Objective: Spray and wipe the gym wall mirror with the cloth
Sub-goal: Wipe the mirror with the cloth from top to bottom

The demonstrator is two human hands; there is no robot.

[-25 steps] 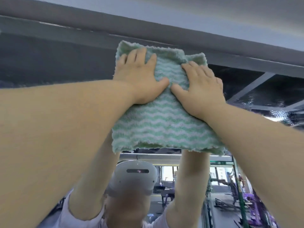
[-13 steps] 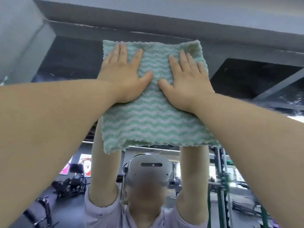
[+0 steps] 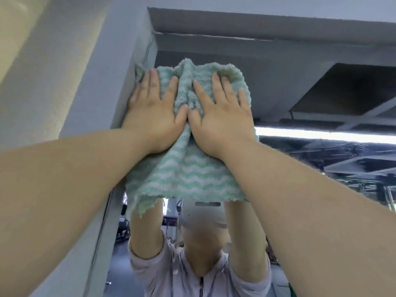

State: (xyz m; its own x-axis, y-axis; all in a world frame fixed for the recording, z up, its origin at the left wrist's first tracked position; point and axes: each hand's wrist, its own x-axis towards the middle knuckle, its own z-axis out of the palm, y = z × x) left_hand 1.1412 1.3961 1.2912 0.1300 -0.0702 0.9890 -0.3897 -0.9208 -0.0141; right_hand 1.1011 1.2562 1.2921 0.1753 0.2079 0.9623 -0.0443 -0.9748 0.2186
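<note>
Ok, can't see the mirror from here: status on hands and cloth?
Left hand flat, pressing cloth. Right hand the same. Cloth bunched between thumbs, on mirror near its top left corner. Side wall beside left hand.

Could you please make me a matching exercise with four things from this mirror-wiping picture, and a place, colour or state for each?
Things:
1. left hand
2. right hand
3. cloth
4. light strip

Descriptions:
A. green and white wavy stripes
B. glowing white, far right
C. flat on the cloth, next to the wall
D. flat on the cloth's right half

Pairs: 1-C, 2-D, 3-A, 4-B
</note>
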